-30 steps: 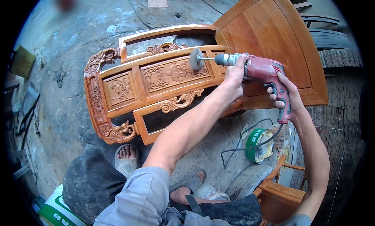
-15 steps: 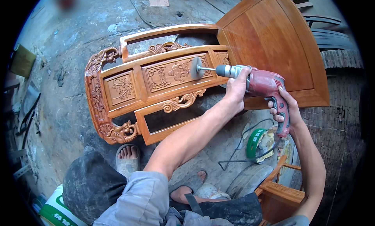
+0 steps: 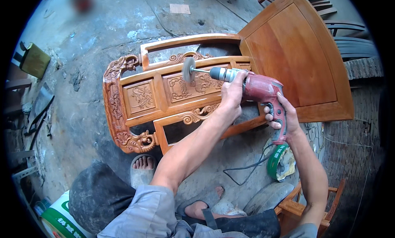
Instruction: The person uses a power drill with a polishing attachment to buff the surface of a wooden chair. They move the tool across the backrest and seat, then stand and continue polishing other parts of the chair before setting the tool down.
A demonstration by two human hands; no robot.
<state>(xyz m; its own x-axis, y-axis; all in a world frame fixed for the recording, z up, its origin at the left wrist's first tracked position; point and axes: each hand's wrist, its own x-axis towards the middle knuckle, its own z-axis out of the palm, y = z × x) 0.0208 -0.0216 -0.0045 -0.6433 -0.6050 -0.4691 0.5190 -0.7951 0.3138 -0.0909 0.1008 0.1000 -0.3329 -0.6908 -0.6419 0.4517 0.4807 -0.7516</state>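
My right hand [image 3: 289,115] is wrapped round the pistol handle of a red power drill [image 3: 262,88]. At the drill's front, behind the chuck, my left hand [image 3: 233,92] grips it. From the chuck a thin shaft runs left to a round grey polishing wheel [image 3: 189,70]. The wheel overlaps the upper edge of the centre panel of a carved wooden chair back [image 3: 158,89]; whether it touches the wood I cannot tell. The chair lies tipped over, its broad smooth seat [image 3: 294,59] standing up at the right. My forearms hide part of the lower frame.
A green-rimmed round container [image 3: 274,163] stands below the drill, near its dark cord [image 3: 242,169]. Another wooden piece [image 3: 294,207] is at lower right. A green-and-white bucket [image 3: 61,217] sits at lower left, and a yellowish can [image 3: 36,61] at far left. Dark slats [image 3: 349,44] are stacked at upper right.
Both hands have moved the drill left, so the wheel has gone from the right part of the centre panel toward its upper left. The whole view has shifted slightly.
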